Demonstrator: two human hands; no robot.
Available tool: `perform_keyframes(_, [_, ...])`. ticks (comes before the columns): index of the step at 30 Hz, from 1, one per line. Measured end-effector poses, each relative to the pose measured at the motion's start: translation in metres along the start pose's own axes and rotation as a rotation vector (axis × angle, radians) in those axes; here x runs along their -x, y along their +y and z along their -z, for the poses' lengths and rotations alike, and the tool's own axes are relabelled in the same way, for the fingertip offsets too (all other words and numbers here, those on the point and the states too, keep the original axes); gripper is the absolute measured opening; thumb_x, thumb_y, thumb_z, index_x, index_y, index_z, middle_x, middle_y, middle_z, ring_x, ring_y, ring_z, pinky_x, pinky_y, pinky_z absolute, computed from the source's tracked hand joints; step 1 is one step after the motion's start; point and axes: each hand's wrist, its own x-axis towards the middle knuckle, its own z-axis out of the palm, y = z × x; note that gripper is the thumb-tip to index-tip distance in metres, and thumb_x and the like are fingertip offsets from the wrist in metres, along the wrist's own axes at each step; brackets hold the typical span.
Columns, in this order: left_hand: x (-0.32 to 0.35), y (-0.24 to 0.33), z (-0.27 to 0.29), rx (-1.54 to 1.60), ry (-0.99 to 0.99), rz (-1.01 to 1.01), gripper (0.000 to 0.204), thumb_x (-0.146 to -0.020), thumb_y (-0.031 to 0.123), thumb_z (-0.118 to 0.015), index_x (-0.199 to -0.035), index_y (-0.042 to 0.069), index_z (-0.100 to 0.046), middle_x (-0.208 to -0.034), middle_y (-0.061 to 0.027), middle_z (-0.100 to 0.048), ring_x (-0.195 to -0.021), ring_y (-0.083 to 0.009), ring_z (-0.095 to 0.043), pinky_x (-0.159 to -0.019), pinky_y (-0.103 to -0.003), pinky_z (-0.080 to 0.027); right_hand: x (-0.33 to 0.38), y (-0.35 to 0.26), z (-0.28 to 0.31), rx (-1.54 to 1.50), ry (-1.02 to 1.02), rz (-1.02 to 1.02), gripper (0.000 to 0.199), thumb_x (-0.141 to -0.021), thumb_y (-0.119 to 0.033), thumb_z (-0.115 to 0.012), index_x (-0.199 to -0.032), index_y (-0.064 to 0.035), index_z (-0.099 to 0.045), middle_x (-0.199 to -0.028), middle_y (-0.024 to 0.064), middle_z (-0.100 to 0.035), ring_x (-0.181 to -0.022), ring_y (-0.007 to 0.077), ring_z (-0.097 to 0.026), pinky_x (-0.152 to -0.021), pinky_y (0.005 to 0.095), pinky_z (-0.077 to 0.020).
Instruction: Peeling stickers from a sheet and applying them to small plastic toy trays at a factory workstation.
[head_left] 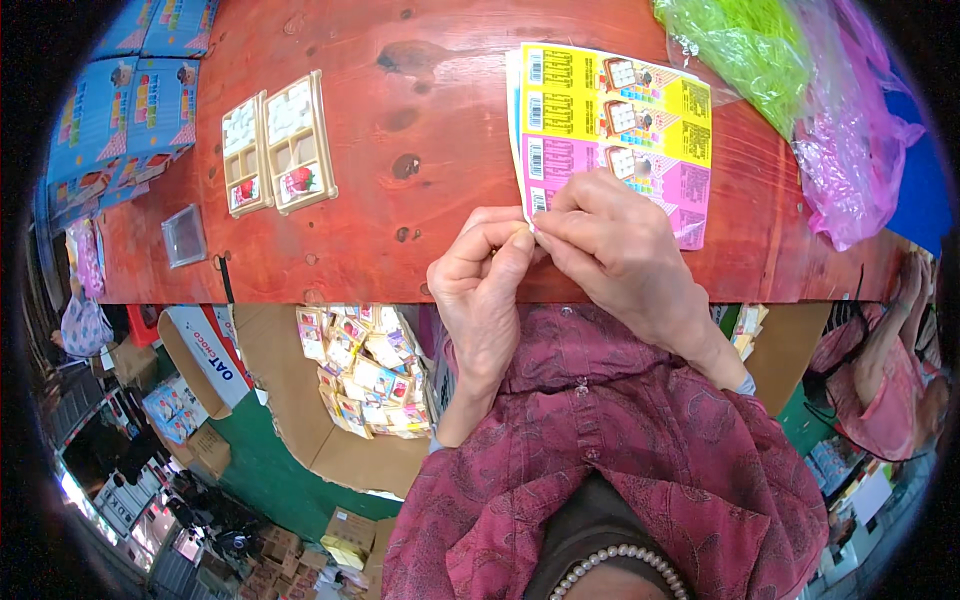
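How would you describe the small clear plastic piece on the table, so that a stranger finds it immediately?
Start at the red wooden table and go to its left end. Below the blue boxes and left of the two beige trays lies a clear square piece, the only transparent, colourless thing there.

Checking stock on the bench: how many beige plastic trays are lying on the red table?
2: beige trays side by side at the table's left, the smaller one left of the larger one. Others may lie outside the view.

Two beige plastic trays (277,145) lie on the red table (420,130) beside one small clear lid (185,236), three overlapping printed cards (615,130) (two yellow, one pink), and two plastic bags (800,80), one green, one pink.
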Motion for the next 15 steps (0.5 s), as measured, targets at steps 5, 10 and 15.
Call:
perform_keyframes(5, [0.0016, -0.0007, -0.0008, -0.048, 0.002, -0.048, 0.009, -0.082, -0.006, -0.052, -0.082, -0.008, -0.061, -0.091, -0.0079, -0.059, -0.078, -0.0093, -0.054, -0.069, -0.02, -0.044, 0.0011, -0.0009, 0.0005, 0.08, -0.009, 0.044, 0.012, -0.067, 0.002, -0.064, -0.079, 0.002, -0.062, -0.073, 0.0087, -0.056, -0.069, 0.0231, -0.056, -0.06, 0.0322, -0.0458])
perform_keyframes(10, [0.0033, 0.0025, -0.0046, -0.057, -0.001, -0.047, 0.009, -0.083, -0.005, -0.052, -0.082, -0.008, -0.061, -0.092, -0.0085, -0.058, -0.078, -0.0102, -0.056, -0.073, -0.022, -0.047, 0.0011, 0.0017, 0.0016, 0.049, 0.014, 0.057, 0.012, -0.067, 0.002, -0.065, -0.078, 0.0023, -0.062, -0.075, 0.0091, -0.056, -0.069, 0.0238, -0.056, -0.06, 0.0327, -0.0455])
perform_keyframes(15, [0.0023, -0.0009, -0.0014, 0.112, 0.023, 0.065, 0.01, -0.084, -0.003, -0.051, -0.081, -0.008, -0.06, -0.093, -0.0086, -0.057, -0.079, -0.0105, -0.056, -0.074, -0.022, -0.048, 0.0062, 0.0036, -0.0014, -0.059, 0.05, -0.011, 0.012, -0.067, 0.001, -0.066, -0.078, 0.0022, -0.061, -0.073, 0.0094, -0.054, -0.068, 0.0241, -0.055, -0.06, 0.0328, -0.045])
